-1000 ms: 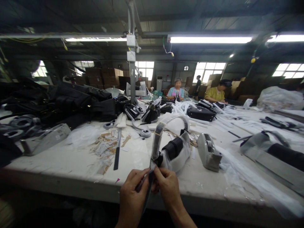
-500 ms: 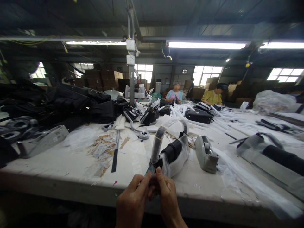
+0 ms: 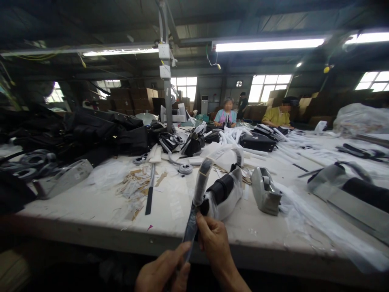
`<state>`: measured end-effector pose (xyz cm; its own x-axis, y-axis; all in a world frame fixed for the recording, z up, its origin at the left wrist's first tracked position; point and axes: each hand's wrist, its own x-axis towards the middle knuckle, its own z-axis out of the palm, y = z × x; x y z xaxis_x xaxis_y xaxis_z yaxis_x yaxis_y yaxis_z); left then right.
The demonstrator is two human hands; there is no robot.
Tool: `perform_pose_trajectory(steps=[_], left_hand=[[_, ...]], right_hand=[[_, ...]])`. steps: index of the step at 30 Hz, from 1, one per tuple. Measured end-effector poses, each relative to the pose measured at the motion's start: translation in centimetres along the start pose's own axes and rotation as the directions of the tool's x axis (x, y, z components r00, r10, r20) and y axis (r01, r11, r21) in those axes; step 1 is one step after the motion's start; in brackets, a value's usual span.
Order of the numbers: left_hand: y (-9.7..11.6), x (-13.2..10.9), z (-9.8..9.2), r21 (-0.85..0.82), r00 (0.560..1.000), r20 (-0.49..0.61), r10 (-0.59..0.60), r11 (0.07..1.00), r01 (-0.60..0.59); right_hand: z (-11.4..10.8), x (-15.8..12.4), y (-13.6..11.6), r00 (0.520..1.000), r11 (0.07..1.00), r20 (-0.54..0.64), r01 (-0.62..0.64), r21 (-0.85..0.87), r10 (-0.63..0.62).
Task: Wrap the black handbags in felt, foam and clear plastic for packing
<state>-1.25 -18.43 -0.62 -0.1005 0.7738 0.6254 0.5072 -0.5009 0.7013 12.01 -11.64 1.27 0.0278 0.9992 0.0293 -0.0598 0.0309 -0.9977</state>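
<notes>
We counted two bare hands (image 3: 214, 239) on one flat, film-covered dark strap (image 3: 190, 232); high beyond the grip, two white, square socket boxes (image 3: 164, 51); right of it, one grey, wedge-shaped tape dispenser (image 3: 263, 194); left, one small pink scrap (image 3: 150, 227).

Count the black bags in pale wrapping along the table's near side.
2. One wrapped bag is just beyond the right hand; a second wrapped bag is at the picture's right edge. More may be hidden.
</notes>
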Motion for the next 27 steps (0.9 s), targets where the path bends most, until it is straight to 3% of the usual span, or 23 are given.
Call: perform_pose_trajectory(steps=[2, 4, 7, 10, 12, 16, 22, 27], left_hand=[[0.2, 1.6, -0.8, -0.033, 0.967, -0.082, -0.243, 0.97, 0.241], [0.0, 3.4, -0.7, -0.127, 0.901, 0.076, -0.427, 0.892, 0.434], [-0.4, 4.7, 0.7, -0.274, 0.765, 0.411, -0.496, 0.733, 0.622], [-0.6, 4.5, 2.1, -0.379, 0.69, 0.518, -0.505, 0.588, 0.715], [-0.5, 4.2, 2.4, -0.4, 0.685, 0.536, -0.493, 0.566, 0.721], [-0.1, 4.3, 2.0, -0.356, 0.712, 0.504, -0.489, 0.634, 0.686], [0.2, 4.1, 2.5, -0.38, 0.716, 0.464, -0.522, 0.613, 0.693], [0.5, 3.6, 3.4, -0.423, 0.71, 0.399, -0.58, 0.571, 0.704]], right_hand=[[0.0, 0.0, 0.0, 1.0, 1.0, 0.005, -0.002, 0.004, 0.002], [0.0, -0.1, 0.1, 1.0, 1.0, -0.002, 0.028, -0.013, -0.028], [-0.3, 0.0, 0.4, 0.995, 0.992, 0.006, 0.103, -0.067, -0.103], [-0.8, -0.1, 0.7, 0.983, 0.971, 0.008, 0.184, -0.156, -0.185], [-1.0, -0.2, 0.8, 0.973, 0.949, 0.003, 0.224, -0.221, -0.229], [-1.3, -0.4, 0.6, 0.966, 0.935, -0.006, 0.248, -0.255, -0.258], [-1.4, -0.3, 0.0, 0.996, 0.996, -0.001, 0.085, -0.018, -0.085], [-1.4, 0.1, 0.1, 0.999, 0.994, -0.006, 0.053, 0.1, -0.052]])
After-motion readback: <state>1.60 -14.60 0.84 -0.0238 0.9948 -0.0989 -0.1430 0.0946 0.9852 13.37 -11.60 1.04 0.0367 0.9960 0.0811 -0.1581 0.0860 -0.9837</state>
